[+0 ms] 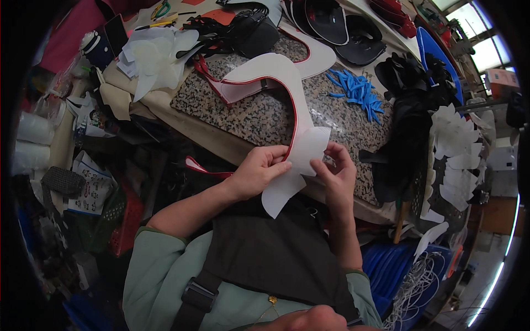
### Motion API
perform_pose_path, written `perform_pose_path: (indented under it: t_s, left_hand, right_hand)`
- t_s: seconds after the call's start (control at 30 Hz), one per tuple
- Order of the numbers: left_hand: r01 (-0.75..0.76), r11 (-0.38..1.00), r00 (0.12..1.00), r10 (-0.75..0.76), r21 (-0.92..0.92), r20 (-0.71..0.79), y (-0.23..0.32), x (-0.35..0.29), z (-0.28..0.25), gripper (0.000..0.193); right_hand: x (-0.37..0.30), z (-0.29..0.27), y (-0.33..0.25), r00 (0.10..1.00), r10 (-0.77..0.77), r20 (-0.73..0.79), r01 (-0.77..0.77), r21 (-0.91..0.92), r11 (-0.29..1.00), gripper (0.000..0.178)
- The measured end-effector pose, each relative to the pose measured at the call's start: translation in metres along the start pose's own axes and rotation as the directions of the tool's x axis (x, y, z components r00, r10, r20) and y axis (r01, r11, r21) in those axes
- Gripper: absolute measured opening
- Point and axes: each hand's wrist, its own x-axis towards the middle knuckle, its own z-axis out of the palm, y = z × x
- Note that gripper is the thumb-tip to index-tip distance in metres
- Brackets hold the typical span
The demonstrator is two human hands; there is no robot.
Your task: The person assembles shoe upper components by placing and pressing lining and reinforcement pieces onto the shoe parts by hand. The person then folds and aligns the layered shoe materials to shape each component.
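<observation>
My left hand (258,172) pinches the near end of a white curved piece with red edging (301,102), its thumb at the red edge. A smooth white cut-out sheet (314,144) lies against that end, one lobe hanging below my hands. My right hand (337,174) has its thumb and curled fingers closed on the sheet's right side. The far part of the curved piece rests on a speckled stone slab (243,124). Another white piece with red edging (320,55) lies behind it. How the sheet and the curved piece meet is partly hidden by my fingers.
Blue strips (356,94) are heaped on the slab. Translucent white cut-outs (157,58) and black pieces (251,36) lie at its far left. Dark curved pieces (359,41) sit beyond. Black material (406,138) and a stack of white cut-outs (455,160) flank the right side.
</observation>
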Motion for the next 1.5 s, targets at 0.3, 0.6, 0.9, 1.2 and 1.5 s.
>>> perform_pose_path:
  t_s: [0.3, 0.6, 0.9, 1.2, 1.5]
  left_hand:
    - [0.009, 0.995, 1.0, -0.01, -0.096, -0.007, -0.012, -0.005, -0.01, 0.033]
    - [0.004, 0.985, 0.992, -0.026, -0.175, -0.123, 0.01, 0.027, -0.005, 0.022]
    - [0.042, 0.951, 0.989, -0.083, -0.306, -0.122, 0.053, 0.049, 0.005, 0.02]
    - [0.014, 0.923, 0.997, -0.04, -0.385, -0.06, 0.047, 0.036, 0.005, 0.022]
    - [-0.019, 0.921, 0.989, -0.041, -0.389, -0.145, 0.023, 0.02, 0.013, 0.028]
  right_hand:
    - [0.02, 0.002, 0.013, 0.969, 0.194, 0.151, -0.22, 0.185, 0.958, 0.022]
    - [0.009, 0.019, -0.005, 0.966, -0.212, -0.148, 0.179, -0.206, 0.962, 0.037]
    - [-0.015, 0.003, -0.023, 0.996, 0.013, 0.09, -0.018, 0.05, 0.999, 0.022]
    - [-0.008, 0.004, -0.016, 0.988, 0.006, 0.153, -0.046, 0.255, 0.966, 0.017]
    - [-0.003, 0.013, -0.007, 0.989, -0.006, 0.146, -0.013, 0.129, 0.992, 0.02]
